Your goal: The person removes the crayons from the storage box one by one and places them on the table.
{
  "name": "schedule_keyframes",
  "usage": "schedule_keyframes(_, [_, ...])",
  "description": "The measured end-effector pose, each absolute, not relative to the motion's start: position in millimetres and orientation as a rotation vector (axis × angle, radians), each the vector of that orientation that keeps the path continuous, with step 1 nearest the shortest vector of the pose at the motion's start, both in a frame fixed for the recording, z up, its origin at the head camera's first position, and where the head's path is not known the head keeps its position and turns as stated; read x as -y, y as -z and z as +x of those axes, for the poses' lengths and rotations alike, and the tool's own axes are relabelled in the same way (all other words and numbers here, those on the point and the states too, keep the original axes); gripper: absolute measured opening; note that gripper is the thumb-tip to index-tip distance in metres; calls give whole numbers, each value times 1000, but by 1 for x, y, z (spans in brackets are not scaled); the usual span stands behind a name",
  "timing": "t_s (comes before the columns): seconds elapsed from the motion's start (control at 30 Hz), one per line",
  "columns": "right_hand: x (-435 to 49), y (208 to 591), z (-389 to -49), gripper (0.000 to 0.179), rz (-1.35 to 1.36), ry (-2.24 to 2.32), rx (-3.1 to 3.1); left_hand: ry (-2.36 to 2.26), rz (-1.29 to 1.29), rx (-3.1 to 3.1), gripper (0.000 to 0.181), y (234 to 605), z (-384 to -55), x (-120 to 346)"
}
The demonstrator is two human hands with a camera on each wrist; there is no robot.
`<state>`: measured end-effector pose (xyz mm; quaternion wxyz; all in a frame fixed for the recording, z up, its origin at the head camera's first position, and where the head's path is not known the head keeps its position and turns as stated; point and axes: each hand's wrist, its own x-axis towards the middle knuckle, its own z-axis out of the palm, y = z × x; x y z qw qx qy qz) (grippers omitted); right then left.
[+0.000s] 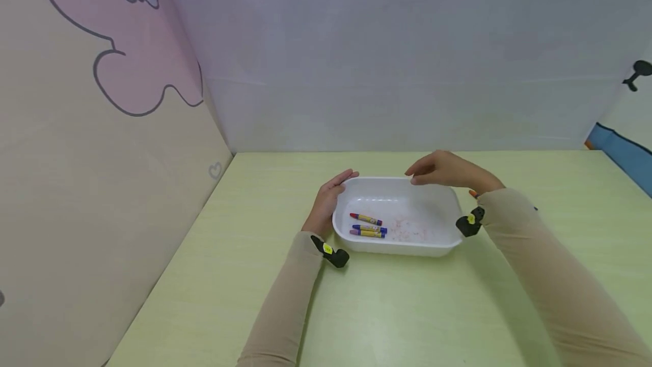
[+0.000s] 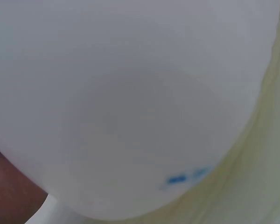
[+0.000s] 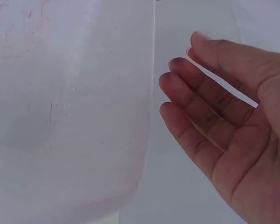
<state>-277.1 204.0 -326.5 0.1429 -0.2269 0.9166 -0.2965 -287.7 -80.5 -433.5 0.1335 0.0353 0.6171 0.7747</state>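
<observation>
Table: pale yellow-green (image 1: 204, 276), plain top. Back wall: pale lilac sheeting (image 1: 397, 67), faintly creased. Left wall: cream (image 1: 66, 186), with pink cartoon figure (image 1: 148, 55) and small heart outline (image 1: 215, 170). Right wall: blue patch (image 1: 623, 152). One white tray (image 1: 423, 249), on the table, floor smudged reddish; three crayons (image 1: 368, 227) inside, toward its left end. Left hand (image 1: 324, 204): fingers straight, against the tray's left end. Right hand (image 1: 448, 170): fingers relaxed, grasping nothing, above the far rim.
</observation>
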Motion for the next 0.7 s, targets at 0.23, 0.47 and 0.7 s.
schedule_keyframes(0.23, [-173,343,-291,33,-778,758,-2500,-2257,105,-1786,43,433,-287,80])
schedule_keyframes(0.47, [-147,351,-294,31,-824,645,-2405,-2249,106,-1797,42,434,-287,80])
schedule_keyframes(0.7, [-124,360,-295,29,-802,591,-2337,-2252,109,-1798,42,434,-287,80])
